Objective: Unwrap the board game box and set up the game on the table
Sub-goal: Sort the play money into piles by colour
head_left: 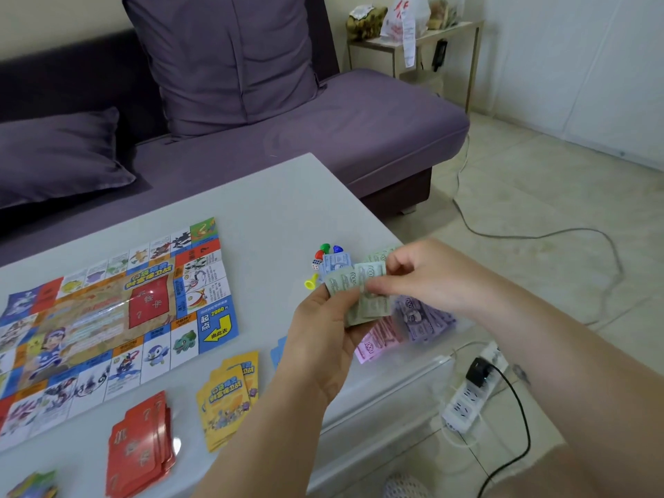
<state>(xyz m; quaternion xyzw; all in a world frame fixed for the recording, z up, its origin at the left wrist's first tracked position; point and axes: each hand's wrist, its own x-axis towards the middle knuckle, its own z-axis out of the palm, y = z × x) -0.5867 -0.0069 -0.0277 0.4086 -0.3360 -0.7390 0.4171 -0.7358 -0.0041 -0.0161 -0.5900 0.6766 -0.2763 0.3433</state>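
Note:
The colourful game board (118, 314) lies unfolded on the left of the white table (273, 206). My left hand (323, 332) grips a fan of paper play money (354, 285), mostly green and blue notes. My right hand (424, 278) pinches the top green notes from the right. Purple notes (425, 318) and pink notes (377, 343) lie on the table under my hands. Beyond the money stand red, green and blue pawns (326, 250), a yellow pawn (310, 282) on its side, and a white die (316, 264).
A stack of red cards (143, 443) and a stack of yellow cards (230, 397) lie near the table's front edge. More cards (32, 487) show at the bottom left. A purple sofa (287, 131) stands behind the table. A power strip (470, 393) with cables lies on the floor to the right.

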